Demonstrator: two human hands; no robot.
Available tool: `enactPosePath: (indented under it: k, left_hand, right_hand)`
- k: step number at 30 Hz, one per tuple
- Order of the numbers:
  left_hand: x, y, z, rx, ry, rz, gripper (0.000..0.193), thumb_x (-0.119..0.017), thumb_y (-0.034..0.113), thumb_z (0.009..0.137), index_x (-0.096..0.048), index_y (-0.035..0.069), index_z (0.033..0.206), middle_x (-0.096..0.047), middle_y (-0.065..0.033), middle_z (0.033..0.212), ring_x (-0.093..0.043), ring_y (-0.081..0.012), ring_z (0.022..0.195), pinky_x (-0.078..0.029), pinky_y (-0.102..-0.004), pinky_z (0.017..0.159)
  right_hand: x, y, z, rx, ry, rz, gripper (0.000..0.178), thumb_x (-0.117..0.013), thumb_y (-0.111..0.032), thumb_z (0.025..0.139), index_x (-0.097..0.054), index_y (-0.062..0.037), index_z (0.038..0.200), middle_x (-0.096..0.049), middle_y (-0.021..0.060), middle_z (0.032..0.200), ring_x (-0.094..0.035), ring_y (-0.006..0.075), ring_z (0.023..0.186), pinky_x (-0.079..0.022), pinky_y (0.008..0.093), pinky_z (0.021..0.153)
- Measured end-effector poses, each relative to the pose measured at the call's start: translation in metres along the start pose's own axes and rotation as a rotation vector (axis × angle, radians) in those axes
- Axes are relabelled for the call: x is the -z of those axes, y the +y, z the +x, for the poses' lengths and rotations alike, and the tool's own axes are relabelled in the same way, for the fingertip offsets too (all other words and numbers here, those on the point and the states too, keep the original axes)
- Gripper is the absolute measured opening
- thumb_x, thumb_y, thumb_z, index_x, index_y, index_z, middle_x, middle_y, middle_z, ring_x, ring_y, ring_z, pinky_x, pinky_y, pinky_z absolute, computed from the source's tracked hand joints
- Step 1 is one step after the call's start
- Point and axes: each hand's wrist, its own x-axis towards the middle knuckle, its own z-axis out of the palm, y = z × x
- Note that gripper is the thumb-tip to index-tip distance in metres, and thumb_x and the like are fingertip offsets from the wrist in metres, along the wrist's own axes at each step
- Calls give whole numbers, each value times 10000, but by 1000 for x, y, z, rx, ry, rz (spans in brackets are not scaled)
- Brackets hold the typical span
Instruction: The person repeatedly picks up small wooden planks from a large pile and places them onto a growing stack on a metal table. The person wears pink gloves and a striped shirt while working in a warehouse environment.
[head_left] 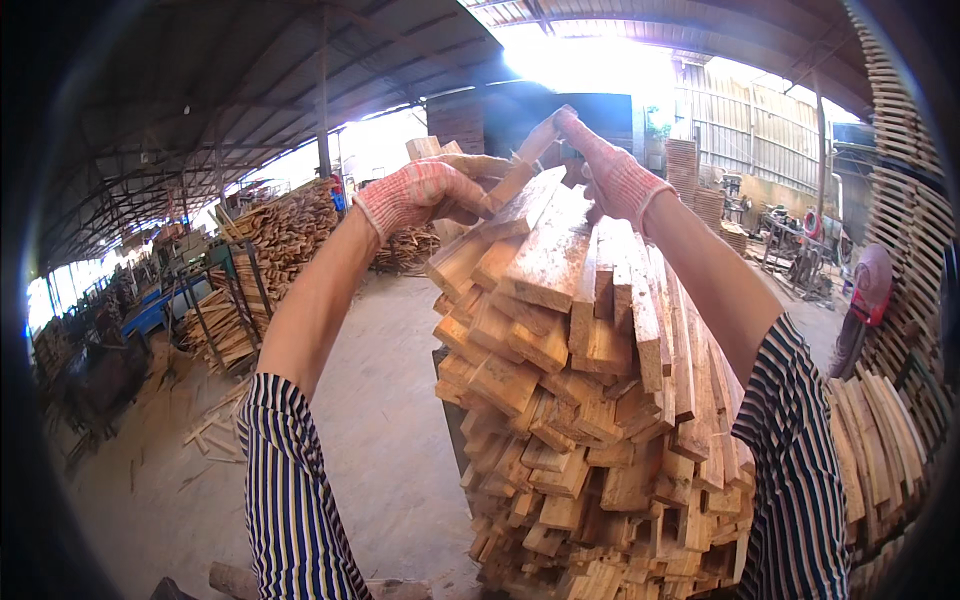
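Daylight blows out white through the roof gap [590, 60] ahead of me. The shed roof stays dim. Fisheye bends edges into a black rim.

tall stack of pale orange-brown sawn wood slats [590, 400]: raw, matt, rough-cut ends. both hands, left [420, 195] and right [612, 170], in knitted red-white cloth gloves, coarse weave. striped navy-white cloth sleeves [290, 490], soft matt. grey concrete floor [390, 420], dusty, dull.
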Motion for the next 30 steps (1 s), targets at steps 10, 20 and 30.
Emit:
enactPosePath:
  k: [10,20,30]
  left_hand:
    - [-25,-25,51,92,333,-451,356,-721,472,950,-685,119,974,-690,-19,806,-689,-143,653,-607,-301,556]
    - [-72,19,0,20,180,239,331,-712,250,935,-669,6,1155,-715,-135,1088,-716,-206,927,-607,-335,836]
    - [-103,25,-50,36,309,185,431,-702,232,967,-587,47,1339,-673,-138,1204,-692,-196,1049,-596,-321,904]
  right_hand:
    - [-45,8,-38,245,-66,-447,981,-374,-824,937,-359,-108,1608,-289,176,1671,-315,341,1522,-276,435,1240]
    - [-52,-5,-133,72,36,-434,895,-427,-778,947,-398,-158,1592,-597,254,1377,-633,339,1234,-539,455,980]
    - [-110,-6,-193,169,360,167,803,-687,-387,986,-325,49,1555,-515,282,1447,-560,349,1321,-467,426,1090]
